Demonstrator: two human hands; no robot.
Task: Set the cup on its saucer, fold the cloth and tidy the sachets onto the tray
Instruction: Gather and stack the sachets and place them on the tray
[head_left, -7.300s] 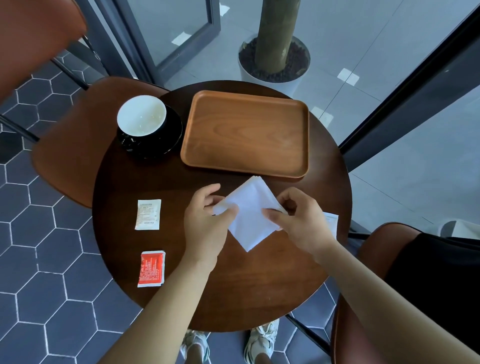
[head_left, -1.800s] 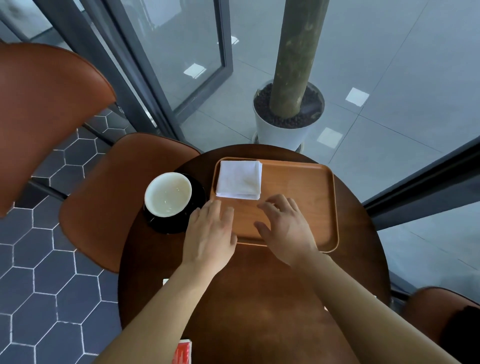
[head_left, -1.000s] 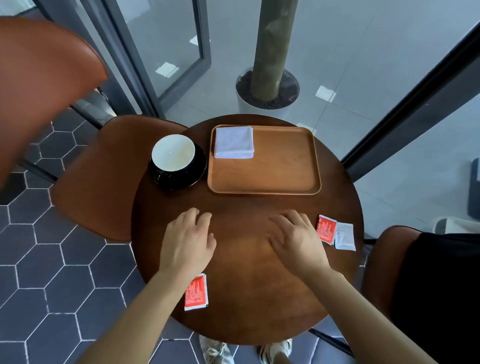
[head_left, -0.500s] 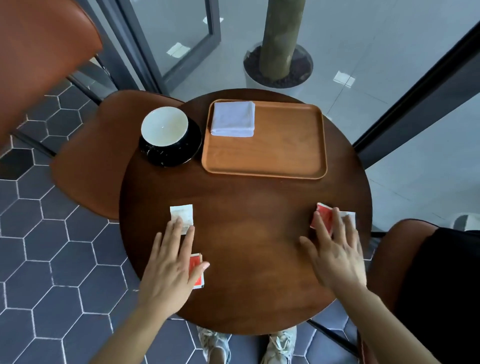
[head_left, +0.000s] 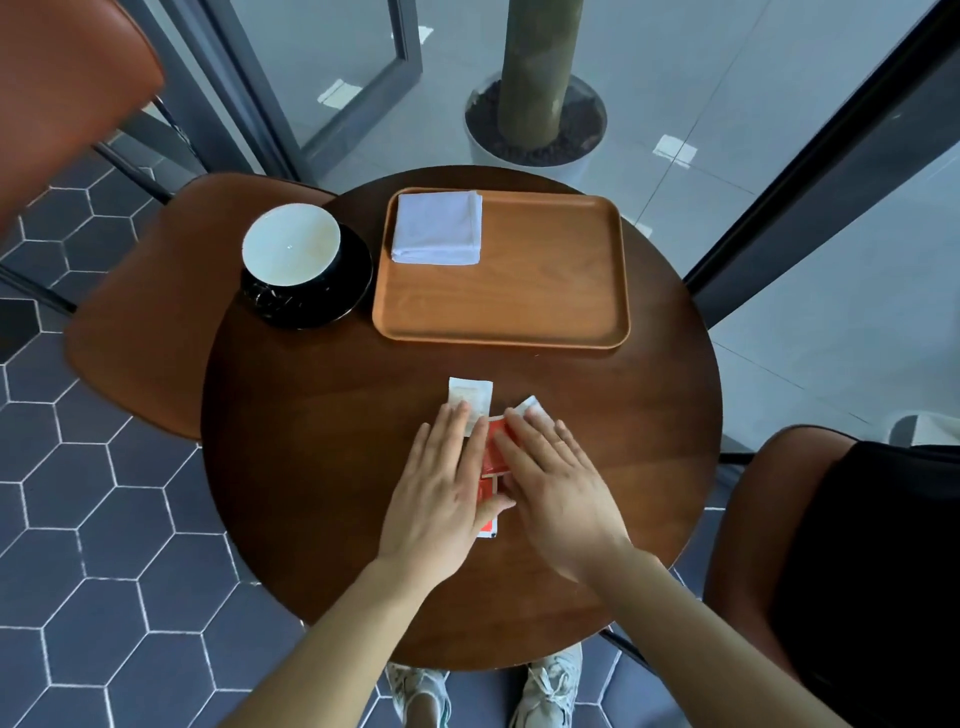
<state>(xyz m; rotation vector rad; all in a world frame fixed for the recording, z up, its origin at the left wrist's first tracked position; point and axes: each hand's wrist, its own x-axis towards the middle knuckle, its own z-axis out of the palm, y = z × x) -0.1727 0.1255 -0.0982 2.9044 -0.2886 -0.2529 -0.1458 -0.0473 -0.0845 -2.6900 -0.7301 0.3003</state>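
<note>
Head view, single frame; sachets were gathered in a loose cluster near the middle of the round table, on the near side of the tray and apart from it; none lay on the tray yet. Left hand lay flat with fingers straight, fingertips pressing the near end of a white sachet; right hand was likewise flat and extended, covering most of a second white sachet; neither hand gripped anything. Red sachets showed in the gap between the two hands, partly hidden; exact count could not be told. Judged handling: thin, light, limp packets, likely to skate on the polished wood and hard to lift while lying flat; best squared into a stack, then pinched by a free edge or corner. Orientation: first white sachet had its long axis running away from the person toward the tray; the second was tilted, one corner pointing far-right; red ones lay roughly near-to-far. Folded cloth sat in the tray's far-left corner; cup stood on its saucer just left of the tray; those two steps looked done.
</note>
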